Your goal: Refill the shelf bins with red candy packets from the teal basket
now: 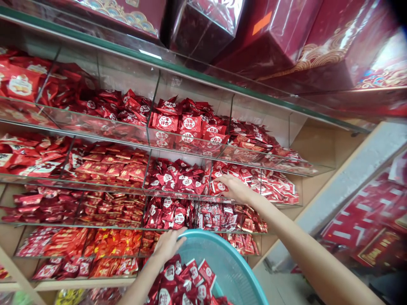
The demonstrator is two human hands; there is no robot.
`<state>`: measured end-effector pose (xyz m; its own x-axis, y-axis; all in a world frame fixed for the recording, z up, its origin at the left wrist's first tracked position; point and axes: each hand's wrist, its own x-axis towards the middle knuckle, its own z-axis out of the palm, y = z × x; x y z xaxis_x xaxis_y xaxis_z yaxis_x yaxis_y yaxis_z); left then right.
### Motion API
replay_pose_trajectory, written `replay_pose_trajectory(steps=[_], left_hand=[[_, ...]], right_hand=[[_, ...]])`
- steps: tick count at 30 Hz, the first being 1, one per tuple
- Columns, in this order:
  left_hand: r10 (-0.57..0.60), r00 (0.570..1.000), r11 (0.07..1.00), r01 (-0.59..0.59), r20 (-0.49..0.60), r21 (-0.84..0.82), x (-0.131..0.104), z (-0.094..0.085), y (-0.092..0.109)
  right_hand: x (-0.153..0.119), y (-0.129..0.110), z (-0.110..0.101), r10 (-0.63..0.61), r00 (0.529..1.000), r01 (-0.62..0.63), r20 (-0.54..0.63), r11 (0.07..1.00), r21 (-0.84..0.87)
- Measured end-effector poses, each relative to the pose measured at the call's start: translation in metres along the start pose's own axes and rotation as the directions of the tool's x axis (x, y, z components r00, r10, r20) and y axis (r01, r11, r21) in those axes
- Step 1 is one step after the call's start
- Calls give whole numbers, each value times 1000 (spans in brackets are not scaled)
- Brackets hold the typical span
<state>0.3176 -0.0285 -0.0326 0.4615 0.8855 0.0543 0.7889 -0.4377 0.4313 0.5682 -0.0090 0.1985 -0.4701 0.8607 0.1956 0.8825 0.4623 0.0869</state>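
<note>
Tiered clear acrylic bins (95, 127) hold heaped red foil candy packets, too many and too overlapped to count; the bins at far left are cut off. One left hand (168, 245) curls closed over the rim of one turquoise plastic basket (229, 262), whose lower part runs out of frame. Dark red packets (181, 281) with round white labels lie inside it. One right hand (233, 188) rests, fingers loosely spread, on packets in a middle bin (254, 180); whether it pinches one is hidden. Above, four blurred maroon gift boxes (286, 38).
</note>
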Motion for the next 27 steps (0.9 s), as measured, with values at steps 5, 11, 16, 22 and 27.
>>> replay_pose_trajectory(steps=[5, 11, 16, 22, 27], left_hand=[[-6, 1000, 1000, 6, -5, -7, 0, 3, -1], [-33, 999, 999, 33, 21, -7, 0, -1, 2], [-34, 999, 999, 34, 22, 2, -1, -3, 4], [-30, 999, 1000, 30, 31, 8, -2, -6, 7], [-43, 998, 999, 42, 44, 11, -2, -9, 9]], right_hand=[[7, 7, -10, 209, 977, -193, -54, 957, 217], [25, 14, -7, 362, 930, -360, -67, 932, 43], [21, 17, -2, 237, 971, -237, -13, 972, -4], [9, 11, -8, 143, 989, -142, 29, 990, -19], [10, 4, 0, 107, 989, -98, 100, 991, -96]])
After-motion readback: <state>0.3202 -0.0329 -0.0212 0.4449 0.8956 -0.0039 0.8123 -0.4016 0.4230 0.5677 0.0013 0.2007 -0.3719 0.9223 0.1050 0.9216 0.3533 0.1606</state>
